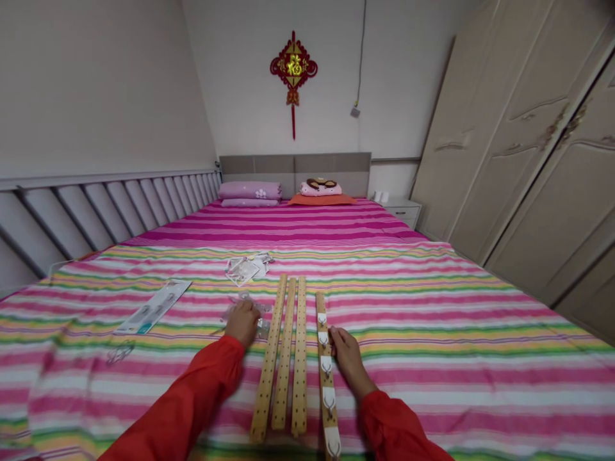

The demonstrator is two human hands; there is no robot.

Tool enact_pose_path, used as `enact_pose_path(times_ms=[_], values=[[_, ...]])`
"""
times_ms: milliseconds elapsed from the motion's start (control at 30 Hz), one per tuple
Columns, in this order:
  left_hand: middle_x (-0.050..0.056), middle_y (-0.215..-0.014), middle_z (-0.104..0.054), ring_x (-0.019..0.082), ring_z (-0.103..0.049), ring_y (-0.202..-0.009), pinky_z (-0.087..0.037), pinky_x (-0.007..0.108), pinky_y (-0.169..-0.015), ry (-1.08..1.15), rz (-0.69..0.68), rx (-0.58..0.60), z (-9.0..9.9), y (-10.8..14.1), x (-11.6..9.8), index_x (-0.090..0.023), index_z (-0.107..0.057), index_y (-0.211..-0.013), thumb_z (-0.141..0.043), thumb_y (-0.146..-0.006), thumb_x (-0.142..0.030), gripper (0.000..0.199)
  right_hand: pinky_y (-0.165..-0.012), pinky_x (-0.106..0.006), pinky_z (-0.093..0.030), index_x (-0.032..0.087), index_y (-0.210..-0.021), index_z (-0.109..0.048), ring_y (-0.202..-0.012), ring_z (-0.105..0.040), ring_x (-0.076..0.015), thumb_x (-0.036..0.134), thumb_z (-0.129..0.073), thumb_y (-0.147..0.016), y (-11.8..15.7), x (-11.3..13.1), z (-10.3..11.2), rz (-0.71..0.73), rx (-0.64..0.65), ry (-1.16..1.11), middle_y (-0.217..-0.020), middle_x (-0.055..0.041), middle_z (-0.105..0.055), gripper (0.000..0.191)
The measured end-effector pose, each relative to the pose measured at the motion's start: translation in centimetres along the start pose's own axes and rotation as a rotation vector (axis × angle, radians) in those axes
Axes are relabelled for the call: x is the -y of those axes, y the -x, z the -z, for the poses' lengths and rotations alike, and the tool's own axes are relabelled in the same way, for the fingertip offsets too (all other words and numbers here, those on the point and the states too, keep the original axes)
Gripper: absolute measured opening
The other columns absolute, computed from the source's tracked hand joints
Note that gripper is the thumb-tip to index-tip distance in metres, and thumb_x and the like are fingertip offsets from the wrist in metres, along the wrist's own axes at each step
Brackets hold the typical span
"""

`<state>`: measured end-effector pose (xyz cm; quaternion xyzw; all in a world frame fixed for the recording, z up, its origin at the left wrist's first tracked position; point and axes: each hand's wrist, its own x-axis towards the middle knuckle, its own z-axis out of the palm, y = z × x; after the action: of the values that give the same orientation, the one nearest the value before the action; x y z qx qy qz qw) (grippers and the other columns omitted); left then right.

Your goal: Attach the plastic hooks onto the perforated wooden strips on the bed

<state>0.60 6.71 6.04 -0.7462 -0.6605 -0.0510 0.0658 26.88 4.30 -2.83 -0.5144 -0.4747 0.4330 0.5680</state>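
Observation:
My left hand (pixel 244 320) reaches down with curled fingers onto a clear plastic bag (pixel 262 328); small contents are hard to make out, and the fingertips are partly hidden. To its right lie three bare wooden strips with rows of holes: a left strip (pixel 269 365), a middle strip (pixel 285 365) and a right strip (pixel 300 365). Beside them is a wooden strip with hooks (pixel 321 304), bearing several white-backed metal hooks such as this hook (pixel 327 366). My right hand (pixel 346 352) is at that strip's right edge, its bent fingers closed on it near the second hook.
A long blister package (pixel 154 307) and a clear looped item (pixel 120 352) lie left on the striped bedsheet (pixel 432 384). Farther back are torn packets (pixel 247 267). A slatted rail (pixel 96 211) borders the left; wardrobes (pixel 519 153) stand right.

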Motion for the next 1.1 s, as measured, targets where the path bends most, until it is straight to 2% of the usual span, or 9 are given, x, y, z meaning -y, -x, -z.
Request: enact_pose_path(times_ms=[200,333,467,567,633,700,800,933,1100], values=[[0.016,-0.104,-0.059,0.030,-0.046,-0.108,-0.033,0.042,-0.087,-0.091,-0.055,0.034,-0.7,-0.7,-0.7,-0.015,-0.072,-0.084,-0.044,-0.079,-0.009,0.029,-0.044,-0.025,-0.029,0.021,-0.055,-0.051,-0.043,-0.038,-0.0123,0.062,-0.053,-0.074,-0.1,-0.2,0.0,0.020,0.002,-0.020,-0.044,0.0048,-0.044,0.045],[0.016,-0.102,-0.059,0.029,-0.048,-0.105,-0.035,0.043,-0.086,-0.041,-0.016,-0.010,-0.4,-0.5,-0.3,-0.015,-0.071,-0.081,-0.046,-0.079,-0.011,0.025,-0.043,-0.026,-0.029,0.021,-0.054,-0.050,-0.041,-0.039,-0.0125,0.062,-0.053,-0.074,0.0,0.2,0.0,0.009,0.003,-0.037,-0.041,0.0052,-0.043,0.046],[0.010,-0.093,-0.063,0.027,-0.052,-0.100,-0.037,0.040,-0.087,0.243,0.120,-0.120,0.3,-0.6,0.7,-0.016,-0.070,-0.071,-0.054,-0.077,-0.017,0.018,-0.042,-0.025,-0.029,0.021,-0.053,-0.049,-0.039,-0.037,-0.0121,0.064,-0.054,-0.072,0.2,0.7,0.0,-0.009,0.002,-0.071,-0.040,0.0055,-0.041,0.047],[0.006,-0.083,-0.067,0.022,-0.059,-0.087,-0.043,0.033,-0.078,0.674,0.231,-0.142,0.8,-0.8,1.5,-0.015,-0.070,-0.071,-0.060,-0.074,-0.021,0.012,-0.041,-0.025,-0.028,0.021,-0.054,-0.051,-0.039,-0.037,-0.0116,0.063,-0.056,-0.071,0.2,0.8,0.0,-0.014,0.003,-0.099,-0.040,0.0055,-0.043,0.046],[0.004,-0.073,-0.068,0.018,-0.062,-0.073,-0.046,0.027,-0.066,1.012,0.300,-0.080,1.2,-0.8,1.6,-0.015,-0.069,-0.071,-0.066,-0.071,-0.028,0.014,-0.041,-0.024,-0.028,0.020,-0.056,-0.053,-0.039,-0.038,-0.0109,0.063,-0.058,-0.070,0.2,0.6,0.0,-0.014,-0.001,-0.123,-0.042,0.0054,-0.045,0.045],[0.004,-0.068,-0.068,0.014,-0.061,-0.062,-0.046,0.022,-0.054,1.336,0.363,0.048,1.6,-0.5,1.2,-0.013,-0.068,-0.072,-0.072,-0.067,-0.030,0.018,-0.040,-0.024,-0.027,0.019,-0.057,-0.055,-0.038,-0.037,-0.0103,0.062,-0.060,-0.070,0.2,0.5,0.1,-0.022,-0.005,-0.149,-0.042,0.0054,-0.046,0.044],[0.005,-0.069,-0.068,0.008,-0.061,-0.055,-0.045,0.015,-0.046,1.770,0.451,0.258,2.0,0.0,-0.3,-0.011,-0.066,-0.076,-0.074,-0.068,-0.020,0.015,-0.037,-0.023,-0.024,0.018,-0.059,-0.057,-0.037,-0.035,-0.0094,0.060,-0.063,-0.067,0.0,0.1,0.2,-0.053,-0.013,-0.205,-0.040,0.0058,-0.045,0.043],[0.004,-0.070,-0.069,0.006,-0.061,-0.049,-0.046,0.012,-0.043,1.960,0.557,0.409,2.4,0.7,-3.2,-0.009,-0.064,-0.078,-0.066,-0.075,-0.006,0.005,-0.036,-0.021,-0.024,0.016,-0.064,-0.061,-0.036,-0.037,-0.0078,0.055,-0.069,-0.062,-0.2,0.0,0.5,-0.101,-0.025,-0.309,-0.043,0.0049,-0.050,0.040],[0.001,-0.063,-0.065,0.005,-0.059,-0.046,-0.044,0.012,-0.039,2.083,0.667,0.581,2.8,1.3,-6.6,-0.008,-0.063,-0.080,-0.053,-0.084,-0.008,0.011,-0.037,-0.020,-0.028,0.016,-0.074,-0.067,-0.039,-0.039,-0.0068,0.046,-0.074,-0.062,0.0,1.9,0.3,-0.062,0.010,-0.332,-0.052,0.0038,-0.055,0.033]])
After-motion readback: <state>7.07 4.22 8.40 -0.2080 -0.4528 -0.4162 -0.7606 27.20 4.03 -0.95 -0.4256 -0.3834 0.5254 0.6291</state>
